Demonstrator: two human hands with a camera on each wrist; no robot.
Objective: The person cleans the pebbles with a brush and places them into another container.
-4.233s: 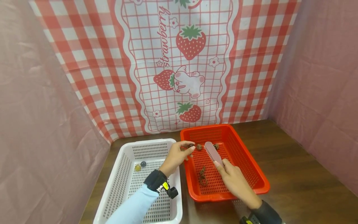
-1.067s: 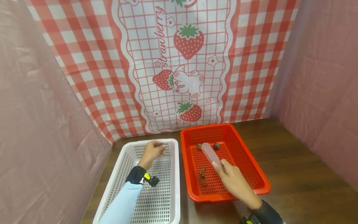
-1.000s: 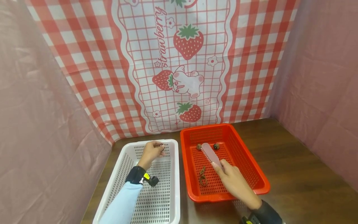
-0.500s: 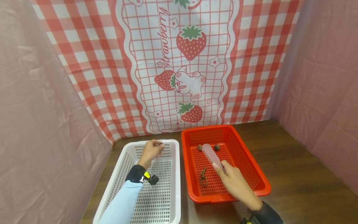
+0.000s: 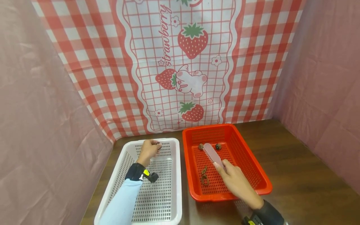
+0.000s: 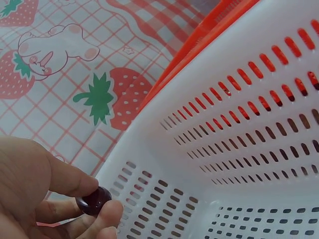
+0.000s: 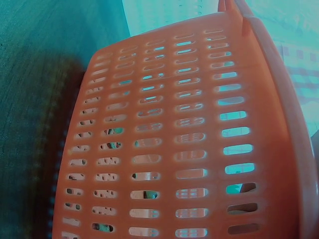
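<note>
Over the far end of the white basket point(image 5: 176, 175), my left hand point(image 5: 149, 150) pinches a small dark maroon ball point(image 6: 93, 201) between thumb and fingers; the left wrist view shows it as shiny. My right hand point(image 5: 235, 179) grips the handle of a pink brush point(image 5: 212, 153) with bristles along its left side, held over the red basket point(image 5: 194, 197). Near the brush tip lie a small brown round piece point(image 5: 201, 146) and a dark-and-brown piece point(image 5: 218, 146). Closer in are a brown twisted piece point(image 5: 204, 170) and a brown ring point(image 5: 205, 180).
The two baskets stand side by side on a dark wooden table point(image 5: 298, 168). A strawberry-print cloth point(image 5: 180, 62) hangs behind, with pink cloth on both sides. In the right wrist view, the red basket's slotted wall point(image 7: 164, 129) hides the right hand.
My left hand has moved from the red basket to the white one with the maroon ball, then slightly left. The grey and yellow balls seen earlier are hidden. The right hand stays nearly still.
</note>
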